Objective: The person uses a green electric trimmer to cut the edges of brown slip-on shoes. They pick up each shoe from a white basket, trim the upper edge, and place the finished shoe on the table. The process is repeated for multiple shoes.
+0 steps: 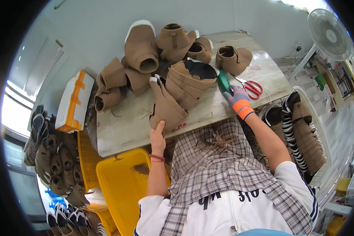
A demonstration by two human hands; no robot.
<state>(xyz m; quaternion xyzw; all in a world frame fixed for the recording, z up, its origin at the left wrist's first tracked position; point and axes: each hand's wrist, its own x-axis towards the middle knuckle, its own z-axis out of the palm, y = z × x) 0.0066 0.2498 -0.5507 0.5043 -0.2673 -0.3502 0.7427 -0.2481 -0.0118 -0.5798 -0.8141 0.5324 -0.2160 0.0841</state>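
My left hand (157, 139), bare with a red bracelet at the wrist, pinches the near edge of a brown shoe upper (166, 109) at the table's front edge. A nested stack of brown shoe uppers (183, 87) with a dark lining leans beside it. My right hand (239, 100) wears a grey and orange glove and is closed on the near end of a green handheld tool (224, 82), which lies against the stack's right side. Its exact kind cannot be made out. Scissors (251, 87) with red handles lie just right of that glove.
More brown uppers (141, 47) are heaped at the table's back left; a single one (233, 59) stands back right. Below the worn tabletop (124, 135) is a yellow crate (106, 177). A white basket (320, 137) of stacked uppers stands right, near a fan (329, 35).
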